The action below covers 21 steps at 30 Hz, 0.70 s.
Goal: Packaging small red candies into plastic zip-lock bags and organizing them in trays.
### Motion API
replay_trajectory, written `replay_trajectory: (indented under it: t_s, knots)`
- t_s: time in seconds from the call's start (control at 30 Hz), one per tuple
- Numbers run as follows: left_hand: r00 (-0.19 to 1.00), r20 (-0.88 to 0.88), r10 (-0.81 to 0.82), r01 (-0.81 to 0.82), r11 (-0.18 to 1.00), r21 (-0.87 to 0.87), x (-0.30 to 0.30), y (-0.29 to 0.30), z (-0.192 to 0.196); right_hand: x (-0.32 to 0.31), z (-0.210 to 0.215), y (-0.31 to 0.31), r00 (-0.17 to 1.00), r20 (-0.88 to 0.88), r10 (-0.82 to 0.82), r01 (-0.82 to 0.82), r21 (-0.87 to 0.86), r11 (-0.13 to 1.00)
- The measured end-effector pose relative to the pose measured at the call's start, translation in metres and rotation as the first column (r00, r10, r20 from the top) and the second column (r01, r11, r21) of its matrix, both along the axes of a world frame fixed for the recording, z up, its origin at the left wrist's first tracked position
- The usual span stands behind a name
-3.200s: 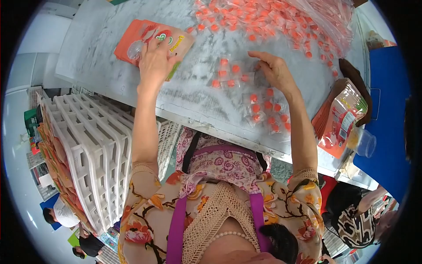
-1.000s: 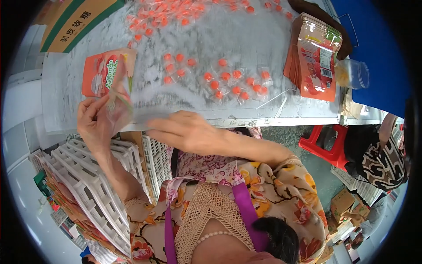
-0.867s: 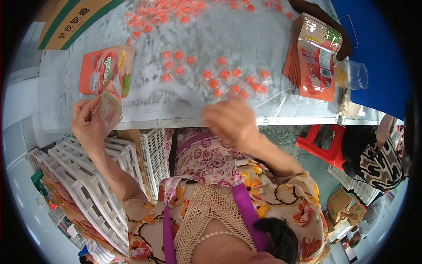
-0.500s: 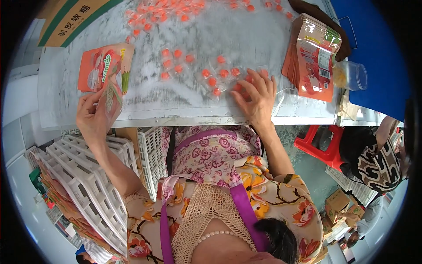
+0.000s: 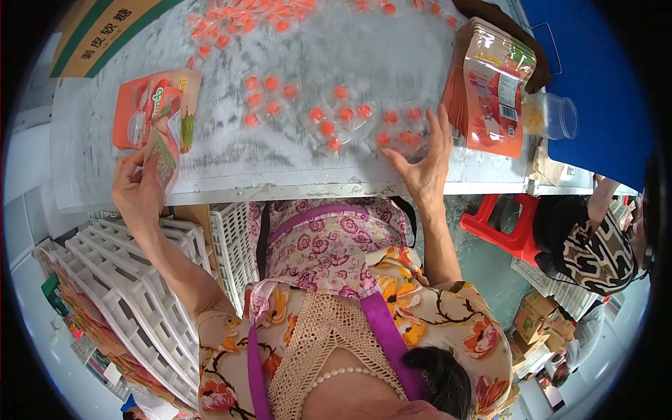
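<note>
My left hand is closed on the edge of a candy pouch, holding it upright at the table's near edge. Behind it another red pouch lies flat. My right hand is open, thumb and fingers spread, beside a small group of wrapped red candies; whether its fingertips touch them I cannot tell. Two more small groups lie to the left, one of wrapped candies in the middle and another of wrapped candies farther left.
A large heap of wrapped candies spreads along the far side. On the right stand a stack of pouches and a clear plastic jar. A printed carton sits far left. White crates and a red stool are below table level.
My right hand has opened wider and shifted slightly right, uncovering the candies that were under its fingers. My left hand still holds the pouch.
</note>
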<state>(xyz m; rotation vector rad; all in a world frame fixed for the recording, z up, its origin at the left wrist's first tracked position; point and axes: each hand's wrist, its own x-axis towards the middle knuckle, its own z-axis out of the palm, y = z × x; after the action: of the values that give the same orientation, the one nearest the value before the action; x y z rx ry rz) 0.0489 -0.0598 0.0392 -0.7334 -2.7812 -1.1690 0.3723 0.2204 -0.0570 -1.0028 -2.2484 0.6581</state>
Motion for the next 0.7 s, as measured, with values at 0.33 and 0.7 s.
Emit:
replay_trajectory:
  t_s: [0.33,0.7]
  knots:
    - [1.000,0.012,-0.003,0.003,1.000,0.003,-0.002,0.003,-0.006,-0.013,0.000,0.001,0.983,0.122,0.139,-0.156,0.145,0.977]
    - [0.862,-0.412,0.294,-0.177,0.938,0.298,0.000,0.059,-0.033,-0.041,-0.008,0.000,0.947,0.160,0.279,-0.300,0.128,0.945]
